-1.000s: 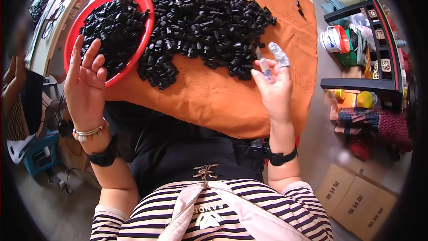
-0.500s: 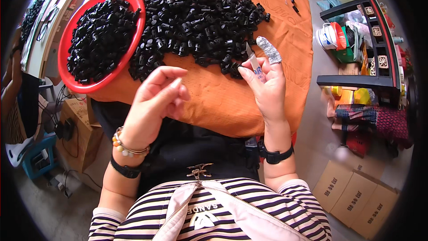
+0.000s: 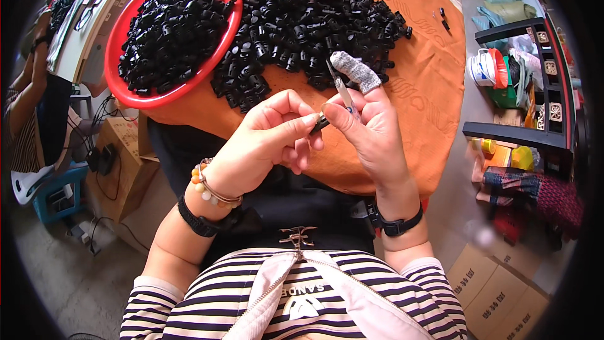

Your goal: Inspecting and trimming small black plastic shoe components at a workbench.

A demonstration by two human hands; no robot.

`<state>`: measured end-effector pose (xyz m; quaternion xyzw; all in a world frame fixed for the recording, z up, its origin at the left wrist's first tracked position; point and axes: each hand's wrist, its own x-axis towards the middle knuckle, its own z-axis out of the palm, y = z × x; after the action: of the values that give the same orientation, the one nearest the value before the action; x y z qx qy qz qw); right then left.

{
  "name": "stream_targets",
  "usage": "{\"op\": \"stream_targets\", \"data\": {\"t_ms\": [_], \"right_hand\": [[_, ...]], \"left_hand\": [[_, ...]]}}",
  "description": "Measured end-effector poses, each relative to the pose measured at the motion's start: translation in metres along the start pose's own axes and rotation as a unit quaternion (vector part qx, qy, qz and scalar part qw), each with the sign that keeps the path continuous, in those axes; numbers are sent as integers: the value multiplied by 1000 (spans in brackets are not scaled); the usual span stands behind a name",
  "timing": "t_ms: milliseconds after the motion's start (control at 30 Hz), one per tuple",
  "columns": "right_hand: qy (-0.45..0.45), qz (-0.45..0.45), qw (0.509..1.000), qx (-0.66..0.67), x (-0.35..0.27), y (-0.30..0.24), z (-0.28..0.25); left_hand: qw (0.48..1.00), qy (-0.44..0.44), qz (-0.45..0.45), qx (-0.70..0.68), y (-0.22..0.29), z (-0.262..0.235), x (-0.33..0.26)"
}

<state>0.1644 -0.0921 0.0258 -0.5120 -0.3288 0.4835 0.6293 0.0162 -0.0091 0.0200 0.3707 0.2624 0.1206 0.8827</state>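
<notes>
My left hand (image 3: 270, 135) pinches a small black plastic part (image 3: 321, 123) between thumb and fingertips. Close against it, my right hand (image 3: 371, 127) grips a small knife (image 3: 344, 96), its narrow blade pointing up and away from me. The right thumb meets the same black part, and the index finger wears a grey knitted finger sleeve (image 3: 356, 71). Just beyond both hands spreads a heap of black plastic parts (image 3: 314, 22) on an orange cloth (image 3: 415, 104). More of these parts fill a red basin (image 3: 234, 16) at the far left.
A few loose black pieces (image 3: 444, 19) lie at the cloth's far right. On the right stand a dark frame with carved panels (image 3: 516, 133), a white bucket (image 3: 483, 68) and flat cardboard (image 3: 497, 296). To the left are a carton (image 3: 116, 170), cables and a person seated nearby.
My left hand has moved right and up to meet the right hand, and a black part now shows between them. The view has shifted, so basin and heap sit farther right.
</notes>
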Motion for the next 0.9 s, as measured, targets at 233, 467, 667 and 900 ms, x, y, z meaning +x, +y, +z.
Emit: {"op": "stream_targets", "data": {"t_ms": [233,467,667,900], "right_hand": [[0,-6,1000,-29,-8,-3,-1],[-44,19,995,-92,-20,-7,6],[-49,0,992,-115,-19,1,6],[-35,-7,995,-96,-19,0,13]], "left_hand": [[980,12,-14,-196,1,-8,-3],[987,56,17,-152,1,-7,-5],[993,45,34,-108,-1,-7,-8],[990,26,16,-140,-1,-7,-9]]}}
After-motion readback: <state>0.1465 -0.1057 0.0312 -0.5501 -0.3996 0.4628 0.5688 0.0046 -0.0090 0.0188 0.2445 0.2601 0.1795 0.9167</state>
